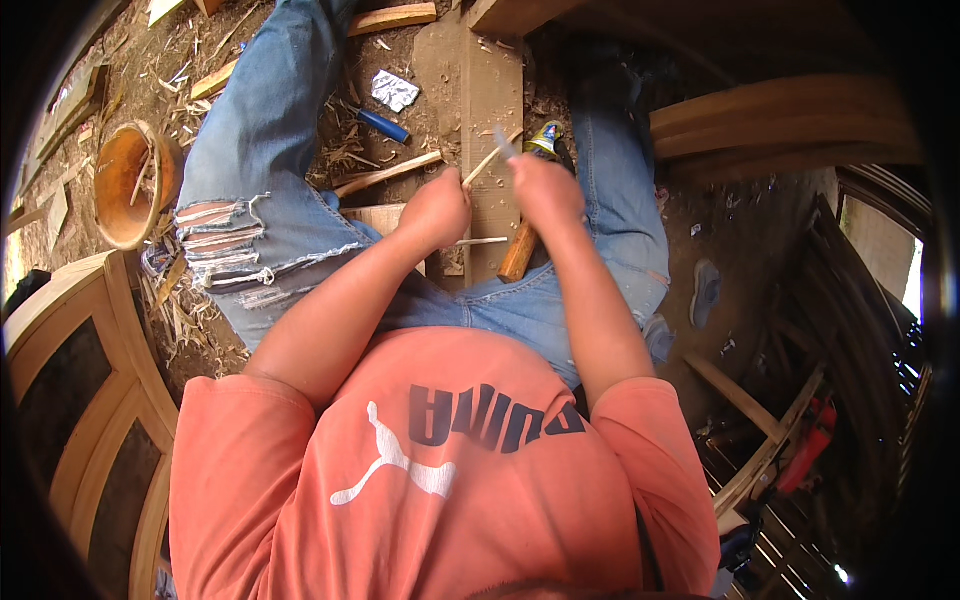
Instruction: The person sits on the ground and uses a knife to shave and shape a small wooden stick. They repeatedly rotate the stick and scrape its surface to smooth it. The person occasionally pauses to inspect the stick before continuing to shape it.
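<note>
Shirt (500, 480) | left hand (437, 210) grips stick (483, 168) | right hand (547, 193) grips blurred blade (503, 142) — gap between, plank (496, 205) edge below

Coral and faded blue over earthy browns

At six o'clock, the shirt (510, 500) is coral, printed with a white animal shape and blackish lettering. The jeans (265, 140), at eleven and one, are faded blue with white frayed threads. A thin stick (482, 167) towards twelve is pale cream, the plank (495, 90) light brown. A bright blue handle (383, 126) and silvery foil (395, 90) sit at eleven, an orange-brown handle (516, 255) near one. At ten, the bowl (122, 195) is tan. At four, an object (806, 447) looks red, though gloom blurs the shade.
</note>
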### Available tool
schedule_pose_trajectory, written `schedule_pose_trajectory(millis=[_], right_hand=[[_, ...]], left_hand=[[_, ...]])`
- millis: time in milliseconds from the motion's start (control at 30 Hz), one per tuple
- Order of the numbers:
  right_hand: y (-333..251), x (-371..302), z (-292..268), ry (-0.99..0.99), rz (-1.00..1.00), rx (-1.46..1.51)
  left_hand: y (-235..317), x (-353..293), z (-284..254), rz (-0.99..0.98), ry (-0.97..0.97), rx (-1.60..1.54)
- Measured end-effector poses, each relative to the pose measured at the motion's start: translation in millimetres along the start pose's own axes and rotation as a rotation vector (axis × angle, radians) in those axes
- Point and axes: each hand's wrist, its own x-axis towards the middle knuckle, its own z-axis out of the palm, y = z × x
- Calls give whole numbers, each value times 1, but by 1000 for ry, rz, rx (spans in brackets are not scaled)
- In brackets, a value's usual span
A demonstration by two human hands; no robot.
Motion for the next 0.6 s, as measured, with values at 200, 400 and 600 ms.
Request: schedule_pose_trajectory(millis=[200, 400, 600], right_hand=[[-28, -25, 1, -23, -147, -29], [-7, 2, 1, 19, -31, 33], [-10, 6, -10, -27, -4, 66]], left_hand=[[2, 0, -3, 6, -9, -15], [-2, -2, 2, 17, 4, 15], [1, -3, -2, -6, 6, 17]])
